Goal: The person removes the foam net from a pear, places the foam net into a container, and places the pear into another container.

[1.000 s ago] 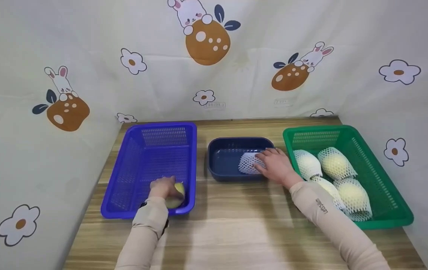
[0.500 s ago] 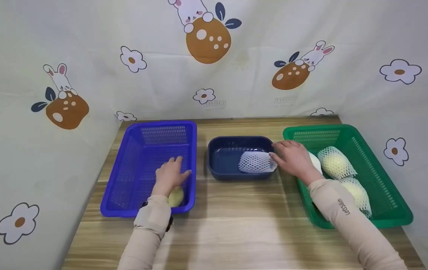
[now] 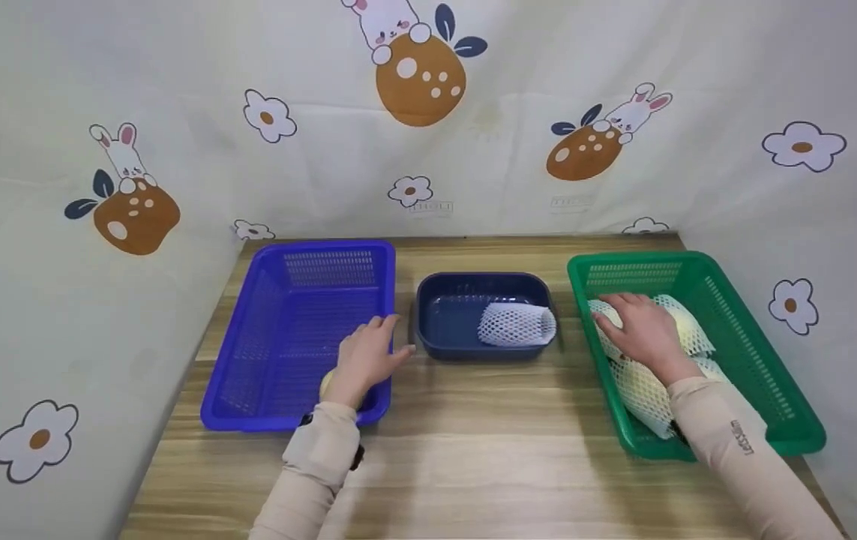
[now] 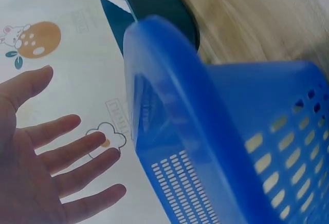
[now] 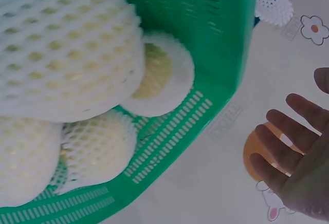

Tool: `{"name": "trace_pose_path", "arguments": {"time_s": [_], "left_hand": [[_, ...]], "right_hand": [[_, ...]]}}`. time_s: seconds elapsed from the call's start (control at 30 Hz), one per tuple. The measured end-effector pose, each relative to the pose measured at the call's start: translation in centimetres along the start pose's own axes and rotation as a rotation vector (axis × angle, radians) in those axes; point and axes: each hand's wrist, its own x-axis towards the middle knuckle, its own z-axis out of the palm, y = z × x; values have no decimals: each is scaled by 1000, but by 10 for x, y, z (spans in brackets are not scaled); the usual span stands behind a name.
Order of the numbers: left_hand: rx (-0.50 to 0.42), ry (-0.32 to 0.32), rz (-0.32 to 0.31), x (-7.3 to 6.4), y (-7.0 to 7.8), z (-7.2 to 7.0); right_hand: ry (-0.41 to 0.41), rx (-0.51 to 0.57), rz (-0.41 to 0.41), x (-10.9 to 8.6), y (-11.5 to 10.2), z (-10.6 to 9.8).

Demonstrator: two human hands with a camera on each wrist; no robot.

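My left hand (image 3: 368,354) hangs with spread fingers over the right rim of the blue basket (image 3: 211,405), holding nothing. Partly hidden under that wrist, a bare yellow-green fruit (image 3: 327,382) lies in the basket. The left wrist view shows the open palm (image 4: 31,178) beside the basket wall. On the other side, my right hand (image 3: 644,331) is above the green basket (image 3: 788,405), fingers loosely extended. Below it sit several pale yellow fruits in white foam nets (image 3: 642,394); one netted fruit (image 5: 67,49) looms large in the right wrist view. The right palm (image 5: 308,167) is empty.
Between the baskets stands a small dark blue tub (image 3: 447,322). An empty white foam net (image 3: 514,325) lies in it, its end overlapping the right rim. A patterned cloth (image 3: 488,165) hangs behind the wooden table (image 3: 473,450).
The left hand has let go of the bare fruit and moved right to the basket's rim. My right hand has left the foam net in the tub and moved right over the green basket.
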Motion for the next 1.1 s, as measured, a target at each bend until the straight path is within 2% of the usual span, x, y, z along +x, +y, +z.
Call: {"name": "trace_pose_path", "arguments": {"time_s": [0.2, 0.43, 0.83, 1.1], "left_hand": [[-6, 0, -9, -3, 0, 8], [0, -31, -29, -5, -3, 16], [7, -15, -17, -7, -1, 18], [11, -13, -6, -7, 0, 18]], "right_hand": [[-40, 4, 47, -17, 13, 3], [-107, -22, 64, -33, 17, 7], [-325, -20, 122, -45, 25, 11], [-383, -1, 171, -52, 28, 16]]}}
